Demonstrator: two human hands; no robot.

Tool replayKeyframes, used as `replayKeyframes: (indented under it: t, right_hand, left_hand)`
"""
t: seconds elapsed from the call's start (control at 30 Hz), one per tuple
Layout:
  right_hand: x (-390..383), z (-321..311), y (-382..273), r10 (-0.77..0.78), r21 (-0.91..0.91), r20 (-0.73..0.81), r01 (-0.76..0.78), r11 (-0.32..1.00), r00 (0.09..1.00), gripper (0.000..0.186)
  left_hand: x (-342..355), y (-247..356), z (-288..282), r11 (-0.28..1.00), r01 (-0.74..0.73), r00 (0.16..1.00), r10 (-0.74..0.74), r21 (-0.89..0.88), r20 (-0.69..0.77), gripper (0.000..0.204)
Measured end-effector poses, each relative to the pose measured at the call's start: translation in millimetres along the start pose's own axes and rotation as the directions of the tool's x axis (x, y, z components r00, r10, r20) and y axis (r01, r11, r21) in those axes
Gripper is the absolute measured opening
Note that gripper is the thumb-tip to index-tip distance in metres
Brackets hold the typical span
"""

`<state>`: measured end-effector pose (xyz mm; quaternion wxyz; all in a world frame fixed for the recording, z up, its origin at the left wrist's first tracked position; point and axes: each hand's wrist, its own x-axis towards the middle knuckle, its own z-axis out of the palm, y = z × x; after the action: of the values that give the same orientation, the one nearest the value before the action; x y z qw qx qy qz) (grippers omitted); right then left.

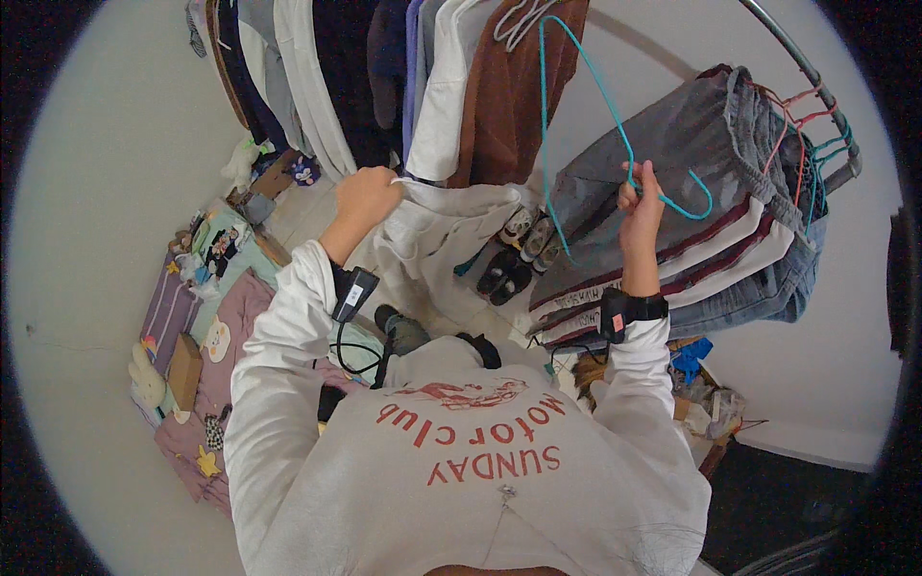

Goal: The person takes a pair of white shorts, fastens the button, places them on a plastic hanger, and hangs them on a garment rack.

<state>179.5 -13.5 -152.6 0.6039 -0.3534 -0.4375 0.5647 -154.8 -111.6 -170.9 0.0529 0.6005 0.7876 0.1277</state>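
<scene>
The white garment is serving as the landmark here, and its kind is staying hard to make out: its folds are hiding its shape, and its lower part is blending into the pale floor. The left hand is closing tightly over its upper left edge, the knuckles covering the bunched cloth. To its right, the right hand is gripping a turquoise hanger narrowly, fingers curling around the wire and concealing a short stretch of it; the hook is pointing away to the right.

Above the white garment, a row of hanging clothes is running out of view at the upper edge. Right of it, grey trousers are hanging behind the hanger, partly covering the jeans beyond; a metal rail is curving past them and being cut off at the top. Just beside the garment, on its right, several shoes are standing on the floor, which is looking smooth and glossy. Well to its left, a bed with pink bedding is lying along a plain pale wall. Below it, the wearer's printed sweatshirt is blocking much of the room.
</scene>
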Motion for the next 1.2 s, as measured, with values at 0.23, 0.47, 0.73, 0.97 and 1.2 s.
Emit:
replayKeyframes:
  t: [0.23,0.47,0.73,0.97,1.2]
  right_hand:
    - [3.7,14.6,-4.0,0.109,0.448,0.035,-0.113,0.887,0.993,0.036]
    - [16.9,34.7,-11.8,0.104,0.564,0.277,-0.249,0.787,0.955,0.043]
    - [27.5,54.2,12.3,0.013,0.324,0.753,-0.388,0.863,0.658,0.049]
    - [30.7,50.5,19.4,-0.034,0.410,0.767,-0.449,0.793,0.641,0.042]
    - [14.6,71.4,30.7,0.118,0.374,0.698,-0.500,0.781,0.706,0.031]
  left_hand:
    - [-2.1,21.4,-16.3,0.991,-0.132,0.987,0.133,-0.019,0.091,0.026]
    - [0.3,27.3,-18.9,0.922,-0.376,0.925,0.379,-0.090,0.017,0.021]
    - [0.7,26.1,-32.8,0.898,-0.434,0.901,0.433,-0.072,-0.031,0.020]
    - [0.8,25.4,-61.0,0.896,-0.427,0.901,0.411,-0.122,-0.138,0.019]
    - [-1.5,47.4,-107.0,0.912,-0.394,0.901,0.359,-0.115,-0.245,0.021]
